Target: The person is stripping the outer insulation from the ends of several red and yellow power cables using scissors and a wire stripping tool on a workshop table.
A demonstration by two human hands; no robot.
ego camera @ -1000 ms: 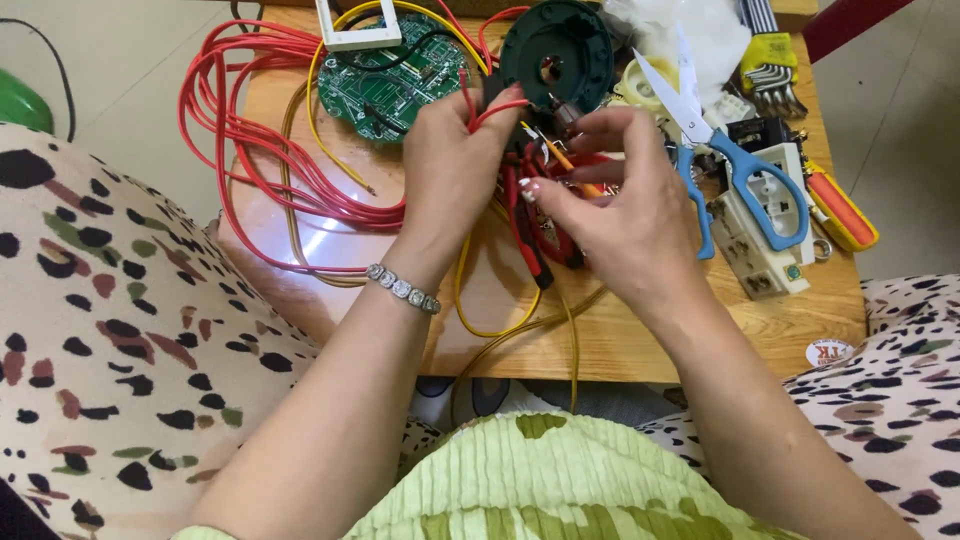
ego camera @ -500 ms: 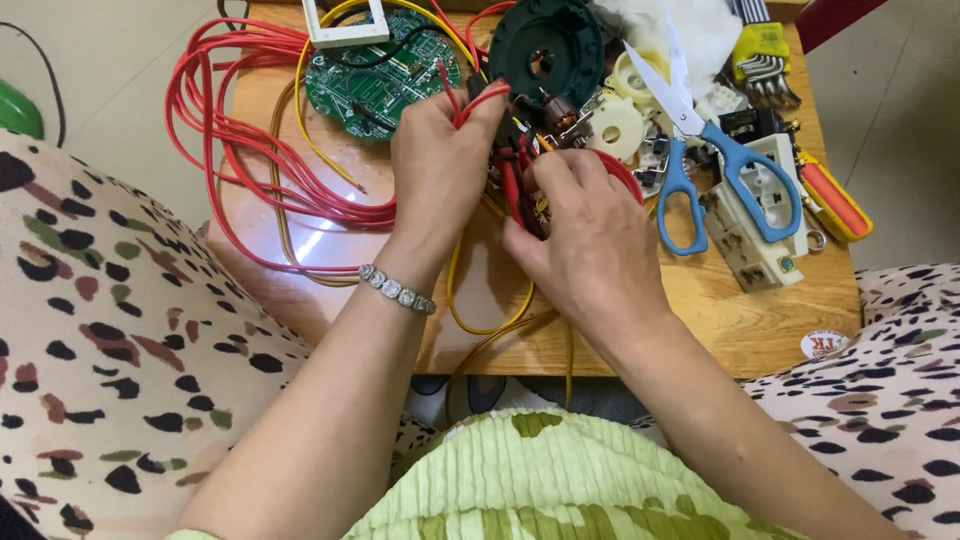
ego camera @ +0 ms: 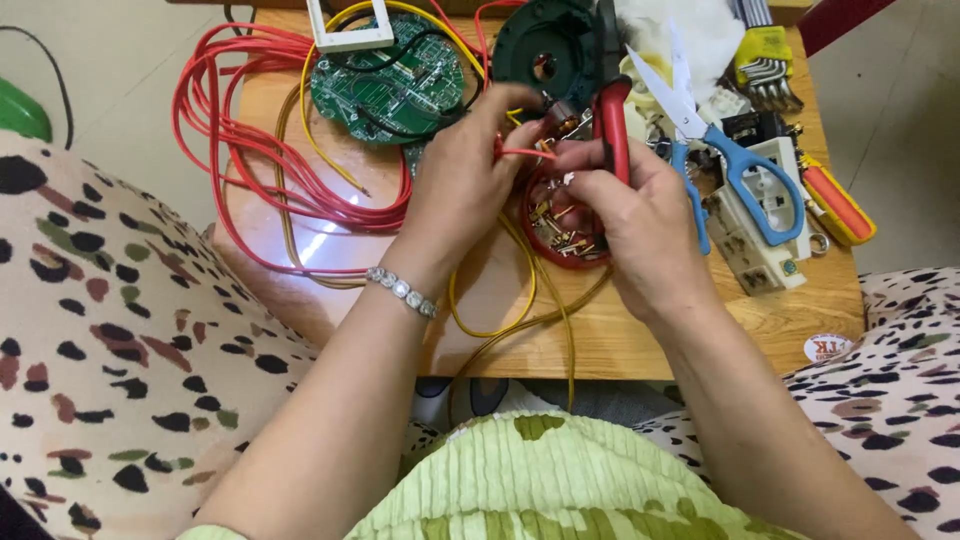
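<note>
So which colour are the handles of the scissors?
Blue, seen in the head view: the scissors lie on the wooden table.

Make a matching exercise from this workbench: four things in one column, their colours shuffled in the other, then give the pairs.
1. scissors
2. circuit board
3. pliers in the right hand
4. wire end held by the left hand

A. green
B. red wire
C. blue handles
D. red handles

Pairs: 1-C, 2-A, 3-D, 4-B
</note>
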